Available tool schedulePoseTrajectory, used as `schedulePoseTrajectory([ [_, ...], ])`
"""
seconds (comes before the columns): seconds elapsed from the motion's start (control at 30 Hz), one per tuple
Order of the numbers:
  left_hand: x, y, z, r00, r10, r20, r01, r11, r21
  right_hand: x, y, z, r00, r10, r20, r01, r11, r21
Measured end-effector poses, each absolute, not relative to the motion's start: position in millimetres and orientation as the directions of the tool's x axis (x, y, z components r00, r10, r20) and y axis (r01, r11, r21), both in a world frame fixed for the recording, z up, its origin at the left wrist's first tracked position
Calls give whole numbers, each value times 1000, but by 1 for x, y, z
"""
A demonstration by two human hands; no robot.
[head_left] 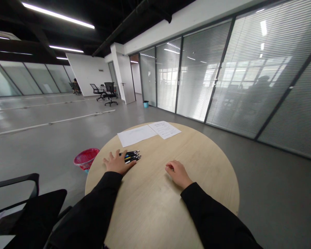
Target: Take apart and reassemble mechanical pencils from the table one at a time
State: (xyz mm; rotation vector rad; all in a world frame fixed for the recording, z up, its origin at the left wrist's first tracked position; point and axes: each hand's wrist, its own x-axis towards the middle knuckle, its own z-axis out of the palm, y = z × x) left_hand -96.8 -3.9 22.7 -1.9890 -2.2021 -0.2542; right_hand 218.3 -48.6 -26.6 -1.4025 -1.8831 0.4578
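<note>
My left hand (118, 163) lies with its fingers spread over a bundle of pens (132, 156) on the left part of the round wooden table (155, 200). The pens are mostly dark, with touches of blue, yellow and white, and their tips point right. The hand covers their other ends. My right hand (178, 174) rests on the tabletop to the right of the pens, its fingers curled in loosely and nothing visible in them. Beyond the pens lie a blank-looking white sheet (136, 135) and a printed sheet (166, 129), edge to edge.
A red-lined waste bin (86, 157) stands on the floor left of the table. A black chair (28, 214) is close at the lower left. Farther off are office chairs (109, 93), a small blue bin (145, 104) and a glass partition with blinds (204, 72).
</note>
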Motion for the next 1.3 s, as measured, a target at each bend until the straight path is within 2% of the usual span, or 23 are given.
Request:
schedulePoseTrajectory([
  [0.17, -99, -2, 18, -109, 979, 171, 994, 104, 43, 219, -48, -28, -144, 927, 347, 666, 350, -659],
  [0.33, -99, 1, 15, -53, 976, 210, 998, 46, 37, 218, -48, -28, -143, 928, 344, 668, 347, -658],
  [0.9, -87, 1, 20, 57, 972, 227, 997, -42, -69, 218, -49, -28, -154, 928, 339, 684, 348, -641],
  [1.3, -85, -2, 20, 17, 972, 233, 998, -3, -60, 219, -49, -28, -161, 929, 332, 685, 348, -641],
])
